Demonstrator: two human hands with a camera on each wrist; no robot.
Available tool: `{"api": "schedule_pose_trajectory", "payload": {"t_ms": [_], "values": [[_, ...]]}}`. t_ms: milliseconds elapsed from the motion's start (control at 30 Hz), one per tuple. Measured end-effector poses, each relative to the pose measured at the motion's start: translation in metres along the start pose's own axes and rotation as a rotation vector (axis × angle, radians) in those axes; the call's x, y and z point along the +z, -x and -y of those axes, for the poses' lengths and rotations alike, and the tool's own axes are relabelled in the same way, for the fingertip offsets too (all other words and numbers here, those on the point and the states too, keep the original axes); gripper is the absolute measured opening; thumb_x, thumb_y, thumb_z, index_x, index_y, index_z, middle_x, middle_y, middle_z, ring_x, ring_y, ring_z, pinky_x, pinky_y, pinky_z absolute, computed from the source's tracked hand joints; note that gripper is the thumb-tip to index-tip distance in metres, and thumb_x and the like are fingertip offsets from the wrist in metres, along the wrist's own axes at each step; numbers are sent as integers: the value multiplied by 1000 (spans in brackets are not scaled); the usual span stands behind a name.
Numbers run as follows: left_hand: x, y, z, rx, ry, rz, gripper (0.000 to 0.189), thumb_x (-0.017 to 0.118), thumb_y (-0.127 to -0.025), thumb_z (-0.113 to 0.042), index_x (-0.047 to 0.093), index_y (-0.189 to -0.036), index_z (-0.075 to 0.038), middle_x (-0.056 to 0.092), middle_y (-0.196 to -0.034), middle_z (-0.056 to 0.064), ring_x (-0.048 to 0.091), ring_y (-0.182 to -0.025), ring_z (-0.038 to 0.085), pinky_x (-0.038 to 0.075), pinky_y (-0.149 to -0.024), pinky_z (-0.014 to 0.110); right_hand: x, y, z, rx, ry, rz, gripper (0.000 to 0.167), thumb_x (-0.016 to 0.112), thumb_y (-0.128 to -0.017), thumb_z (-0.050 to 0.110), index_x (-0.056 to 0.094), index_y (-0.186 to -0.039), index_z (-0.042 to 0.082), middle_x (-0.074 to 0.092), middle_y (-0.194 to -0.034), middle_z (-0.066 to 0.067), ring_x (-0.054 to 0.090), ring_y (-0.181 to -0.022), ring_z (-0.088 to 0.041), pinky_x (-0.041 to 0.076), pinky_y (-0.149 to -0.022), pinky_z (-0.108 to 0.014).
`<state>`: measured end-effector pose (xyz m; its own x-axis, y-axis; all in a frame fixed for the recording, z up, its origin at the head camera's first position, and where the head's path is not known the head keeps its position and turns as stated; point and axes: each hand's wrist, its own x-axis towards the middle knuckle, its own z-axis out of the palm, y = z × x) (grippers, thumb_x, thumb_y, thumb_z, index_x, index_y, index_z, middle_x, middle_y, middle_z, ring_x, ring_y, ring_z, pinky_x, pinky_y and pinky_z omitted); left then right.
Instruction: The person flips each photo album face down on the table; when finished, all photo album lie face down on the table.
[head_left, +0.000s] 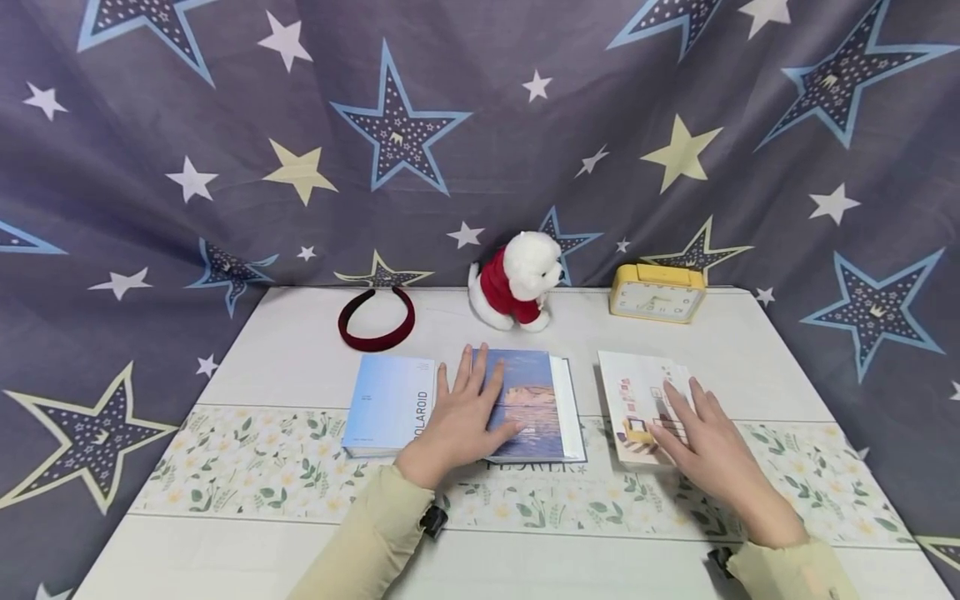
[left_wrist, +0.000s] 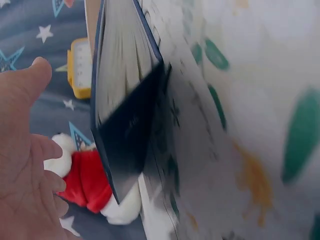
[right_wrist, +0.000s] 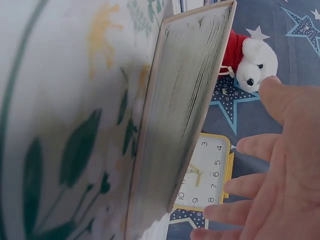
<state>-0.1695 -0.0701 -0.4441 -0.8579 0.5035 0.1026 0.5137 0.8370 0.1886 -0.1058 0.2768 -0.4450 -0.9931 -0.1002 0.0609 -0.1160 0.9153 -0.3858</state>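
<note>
In the head view my left hand (head_left: 459, 421) is spread palm down over a blue book with a cliff-and-sea cover (head_left: 534, 425), its fingers fairly straight. A pale blue book marked POLAROID (head_left: 386, 400) lies just left of it. To the right, my right hand (head_left: 708, 446) hovers over or rests on the near right part of a white book with small drawings (head_left: 626, 387). The left wrist view has the blue book's page edges (left_wrist: 122, 65) beside the extended thumb. Pages of the white book (right_wrist: 180, 90) face the right wrist camera, with the fingers loosely extended alongside.
Along the back of the table (head_left: 225, 546) are a dark red headband (head_left: 378, 342), a white plush dog in a red top (head_left: 497, 282) and a yellow alarm clock (head_left: 657, 300). A star-patterned grey curtain (head_left: 480, 50) hangs behind and at both sides.
</note>
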Motion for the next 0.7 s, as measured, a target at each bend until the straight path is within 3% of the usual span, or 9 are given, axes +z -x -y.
{"api": "schedule_pose_trajectory", "payload": {"t_ms": [233,467,700], "values": [[1,-9,-18,67,-2,49,91,46,-91,-66,20,-156,-9,-5,-162,17,-11,-147,36,3,-110,68,0,6,-7,19,6,5,75,52,-98,48,29,-152,2,13,-153,-37,24,-131,-61,25,-101,-71],[6,-20,-38,126,25,68,89,40,-93,-69,19,-157,-11,1,-162,20,-8,-147,37,6,-111,67,0,11,-12,80,-4,40,75,46,-99,52,28,-152,2,14,-150,-42,13,-136,-61,19,-101,-75],[14,-32,-54,152,46,121,88,42,-93,-66,13,-158,-14,-8,-161,17,-5,-147,38,8,-111,67,-1,13,-16,112,-20,84,76,43,-100,52,29,-150,-3,18,-145,-47,23,-127,-66,25,-95,-76]]}}
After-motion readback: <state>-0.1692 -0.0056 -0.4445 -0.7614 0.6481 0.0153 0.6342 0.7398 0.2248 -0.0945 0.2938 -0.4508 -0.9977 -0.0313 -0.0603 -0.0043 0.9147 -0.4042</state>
